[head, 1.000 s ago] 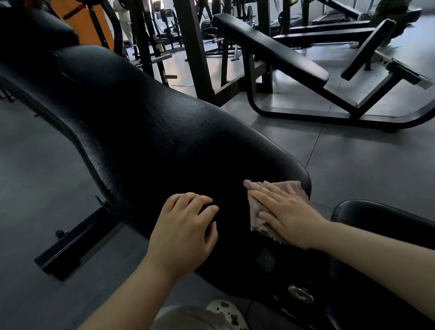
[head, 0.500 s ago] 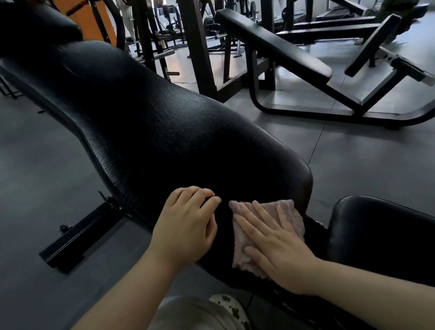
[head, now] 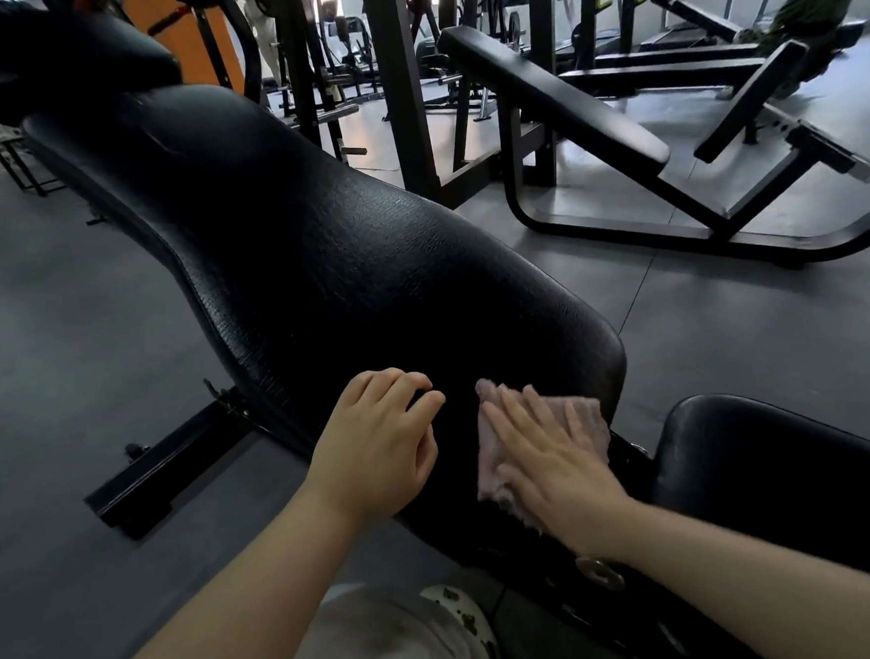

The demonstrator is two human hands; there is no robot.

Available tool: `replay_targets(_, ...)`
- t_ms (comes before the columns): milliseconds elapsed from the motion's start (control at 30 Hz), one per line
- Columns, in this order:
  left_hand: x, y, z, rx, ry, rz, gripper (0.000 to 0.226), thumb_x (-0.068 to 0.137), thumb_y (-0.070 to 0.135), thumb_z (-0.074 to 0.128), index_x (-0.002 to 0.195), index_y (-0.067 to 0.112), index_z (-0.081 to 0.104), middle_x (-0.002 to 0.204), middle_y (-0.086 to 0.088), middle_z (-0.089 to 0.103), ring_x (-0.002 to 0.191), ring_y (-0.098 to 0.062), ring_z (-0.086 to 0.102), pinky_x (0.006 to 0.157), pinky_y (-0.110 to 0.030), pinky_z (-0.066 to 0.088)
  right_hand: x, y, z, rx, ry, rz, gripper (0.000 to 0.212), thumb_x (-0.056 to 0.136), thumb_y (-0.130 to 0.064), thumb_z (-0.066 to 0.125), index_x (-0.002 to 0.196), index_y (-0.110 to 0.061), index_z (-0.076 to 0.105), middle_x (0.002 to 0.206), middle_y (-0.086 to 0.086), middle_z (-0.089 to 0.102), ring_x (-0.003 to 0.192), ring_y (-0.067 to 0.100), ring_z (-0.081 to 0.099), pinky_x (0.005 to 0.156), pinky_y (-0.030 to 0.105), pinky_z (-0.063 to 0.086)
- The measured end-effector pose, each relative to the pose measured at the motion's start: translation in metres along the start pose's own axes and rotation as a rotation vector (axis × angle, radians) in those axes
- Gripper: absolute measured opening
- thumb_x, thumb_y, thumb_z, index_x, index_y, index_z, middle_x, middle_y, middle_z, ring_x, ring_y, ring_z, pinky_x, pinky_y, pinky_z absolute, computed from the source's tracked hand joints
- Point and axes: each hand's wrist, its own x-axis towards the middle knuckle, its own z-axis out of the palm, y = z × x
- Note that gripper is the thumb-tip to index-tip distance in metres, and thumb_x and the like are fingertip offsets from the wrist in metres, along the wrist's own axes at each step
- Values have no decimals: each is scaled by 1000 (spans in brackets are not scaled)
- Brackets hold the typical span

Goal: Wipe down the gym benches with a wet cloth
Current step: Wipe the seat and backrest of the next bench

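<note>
Your right hand (head: pixel 550 455) presses the pink cloth (head: pixel 488 459) flat, fingers straight, on the bench pad (head: pixel 341 264) near its lower end. Left hand (head: pixel 379 446) rests beside it w/ fingers loosely curled, holding nothing.

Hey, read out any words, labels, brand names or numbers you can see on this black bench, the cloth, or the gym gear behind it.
None can be read.
The black textured vinyl bench pad: no lettering shows.
The pale pink cloth under the right hand: plain, no tag in view.
The round silver metal fitting below the pad: too small and blurred to tell any marking.
The machines at the back: too far and blurred.
</note>
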Motion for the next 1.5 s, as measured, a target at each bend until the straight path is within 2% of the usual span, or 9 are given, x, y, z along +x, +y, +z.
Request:
replay_targets(167,-1,2,-3,4,-21,-7,34,82,25,41,97,14,69,103,-4,65,97,-25,61,91,-34,34,42,20,-15,141,47,403,60,101,-39,21,150,-28,-12,155,-9,-23,144,18,-21,114,53,-10)
replay_targets(367,-1,1,0,-11,-23,5,34,83,26,41,98,15,69,104,-3,65,98,-24,60,91,-34,36,-17,-24,6,38,29,79,69,71,-58,-11,133,-37,-33,141,-20,-42,134,11,-39,111,44,-23)
replay_targets(500,-1,0,-1,-6,-27,-2,34,83,27,40,97,15,69,104,-3,66,98,-25,61,91,-34,34,47,41,-12,71,69,317,64,92,-54,14,146,-35,-16,157,-11,-18,145,18,-16,115,50,-6)
replay_targets(600,-1,1,-1,-19,-26,-7,34,84,26,40,97,15,70,104,-3,66,98,-25,61,91,-35,35,66,41,-21,162,64,476,59,100,-45,19,150,-31,-9,158,-6,-18,144,20,-19,113,58,-7)
replay_targets(733,-1,1,1,-29,-17,-10,34,84,26,41,99,15,69,105,-3,65,100,-25,60,92,-35,36,4,-18,0,31,46,159,70,83,-58,-1,143,-29,-23,149,-10,-35,138,16,-33,110,52,-21)
replay_targets(867,-1,0,3,-23,-1,-2,35,84,27,41,101,13,69,106,-5,65,100,-26,60,92,-36,37,1,-9,-3,23,39,-45,78,78,-63,11,148,-34,-7,152,-18,-22,140,12,-27,112,48,-19)
replay_targets(1000,-1,0,5,-16,11,-3,34,85,27,42,100,14,69,107,-5,65,101,-27,59,92,-38,38,69,7,-19,-20,65,40,80,76,-66,7,150,-36,-3,157,-15,-16,144,15,-18,114,52,-9)
replay_targets(1200,-1,-1,5,-26,38,0,34,85,27,43,101,14,70,107,-5,65,102,-27,59,92,-38,39,157,31,-42,91,132,220,63,96,-54,29,150,-38,1,159,-13,-8,146,17,-11,114,54,-5)
replay_targets(1500,-1,0,3,-12,16,-5,33,84,27,42,99,15,69,106,-3,65,100,-26,60,92,-36,36,151,79,-50,182,156,477,62,94,-60,20,150,-39,2,160,-8,-3,147,24,-2,114,56,1)
